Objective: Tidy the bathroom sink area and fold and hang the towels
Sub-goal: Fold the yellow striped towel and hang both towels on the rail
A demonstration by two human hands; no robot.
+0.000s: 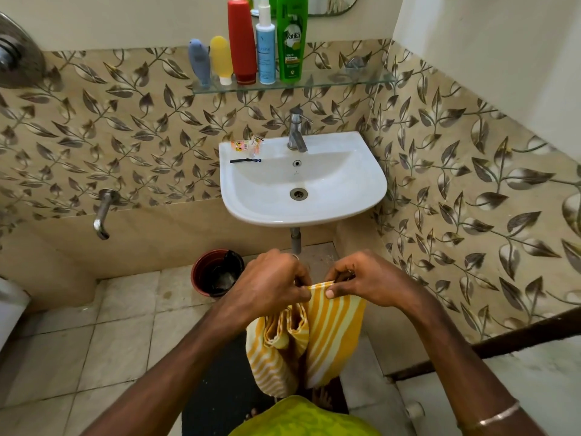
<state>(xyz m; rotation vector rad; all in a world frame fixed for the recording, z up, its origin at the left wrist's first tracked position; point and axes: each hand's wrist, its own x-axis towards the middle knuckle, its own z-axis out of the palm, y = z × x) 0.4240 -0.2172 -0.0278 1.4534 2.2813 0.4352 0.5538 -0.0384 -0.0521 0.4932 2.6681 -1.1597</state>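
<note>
A yellow and white striped towel [327, 335] hangs in folds in front of me, below the white sink [361, 184]. My left hand [270, 278] pinches its top edge on the left. My right hand [361, 278] pinches the same edge close beside it on the right. On the sink's back left rim lie a black razor [245, 160] and small orange and white sachets [248, 145]. Above, a glass shelf [345, 80] carries several bottles, among them a red bottle [241, 39] and a green shampoo bottle [291, 39].
A dark red bin [217, 272] with a black liner stands on the tiled floor left of the sink's drain pipe. A chrome wall tap [102, 215] juts out at the left. A dark mat [220, 388] lies under my feet. A dark ledge edge [518, 338] runs along the right.
</note>
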